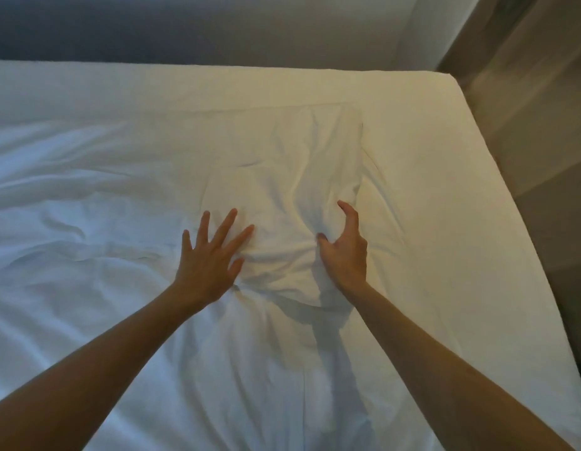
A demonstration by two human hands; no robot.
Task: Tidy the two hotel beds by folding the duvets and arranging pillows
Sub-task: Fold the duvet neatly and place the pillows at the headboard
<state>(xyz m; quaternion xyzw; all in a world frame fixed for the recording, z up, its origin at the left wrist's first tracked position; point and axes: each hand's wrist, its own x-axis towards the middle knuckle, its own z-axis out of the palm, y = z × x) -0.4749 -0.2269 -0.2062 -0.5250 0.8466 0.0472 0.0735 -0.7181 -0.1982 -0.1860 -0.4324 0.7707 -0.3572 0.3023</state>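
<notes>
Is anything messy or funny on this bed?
Yes. The white bedding is crumpled, most of all in a bunched ridge between the hands: the left hand presses flat beside it and the right hand curls its fingers into it. More creases run off to the left. Nothing looks torn or spilled.

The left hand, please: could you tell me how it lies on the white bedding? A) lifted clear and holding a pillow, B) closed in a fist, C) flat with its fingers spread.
C: the left hand lies flat on the creased white bedding with its fingers straight and spread apart.
</notes>
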